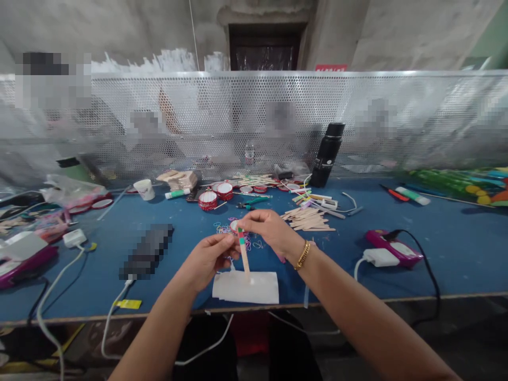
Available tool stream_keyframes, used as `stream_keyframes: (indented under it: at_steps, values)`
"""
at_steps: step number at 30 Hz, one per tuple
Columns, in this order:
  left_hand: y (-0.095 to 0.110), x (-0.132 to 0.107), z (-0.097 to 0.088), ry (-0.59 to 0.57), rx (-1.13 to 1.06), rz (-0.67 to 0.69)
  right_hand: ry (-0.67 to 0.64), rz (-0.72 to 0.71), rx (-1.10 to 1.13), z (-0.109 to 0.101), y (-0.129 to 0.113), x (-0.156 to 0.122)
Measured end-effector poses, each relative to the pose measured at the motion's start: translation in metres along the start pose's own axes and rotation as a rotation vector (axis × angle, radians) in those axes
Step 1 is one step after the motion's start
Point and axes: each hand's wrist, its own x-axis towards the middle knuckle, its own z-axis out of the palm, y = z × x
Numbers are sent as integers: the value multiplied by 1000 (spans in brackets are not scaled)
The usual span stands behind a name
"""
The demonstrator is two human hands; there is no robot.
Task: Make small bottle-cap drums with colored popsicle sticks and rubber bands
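Forearms (pixel 159 328) come in from the lower edge and meet over the near side of a blue bench (pixel 333 275). The right hand (pixel 272 227), with a gold bracelet (pixel 302 255) at its wrist, has its fingers drawn narrow on the upper end of a wooden stick (pixel 245 262). The left hand (pixel 210 258) is just beside the stick, thumb and forefinger nearly meeting; I cannot tell whether they pinch something thin. The stick stands a little tilted, its lower end over folded white paper (pixel 226 289), with a green band (pixel 242 241) near its top. A small red-rimmed disc (pixel 234 226) shows by the right fingertips, though it is hard to say whether it touches the stick.

The step in hand looks like fine work at the banded end, one hand steadying while the other works close by. Carrying on would call for a firm hold and small, careful finger movements.

Coloured loops (pixel 257 245) lie just behind the hands, loose sticks (pixel 307 218) to the right. Farther back are green-handled pliers (pixel 254 202), little red drums (pixel 208 200), a paper cup (pixel 144 189) and a black bottle (pixel 327 156). A perforated metal screen (pixel 218 121) runs along the back; beyond it rise a rough grey wall (pixel 151 26) and a dark doorway (pixel 264 50).
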Motion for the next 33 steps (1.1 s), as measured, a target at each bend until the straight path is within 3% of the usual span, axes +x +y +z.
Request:
stream_keyframes:
  at_steps: [1,3,4,8,14,18,23,29,33]
  values:
    - [7,4,-3,26,122,32,45,-13,7,-7,-1,2]
    - [22,15,-8,146,933,275,153,-41,25,-22,-2,7]
    - [28,23,-9,174,1065,307,209,-54,34,-29,-2,10]
    - [34,57,-2,185,1373,304,372,-84,74,-48,0,15]
    - [16,95,17,201,1625,175,438,-94,85,-48,3,17]
    - [6,104,17,191,1621,157,459,-104,75,-45,2,18]
    - [7,107,8,169,1421,226,491,-98,79,-46,1,19]
    - [33,86,-5,131,934,317,533,-103,87,-53,2,19]
    - [30,59,-5,64,526,159,472,-74,106,-48,3,20]
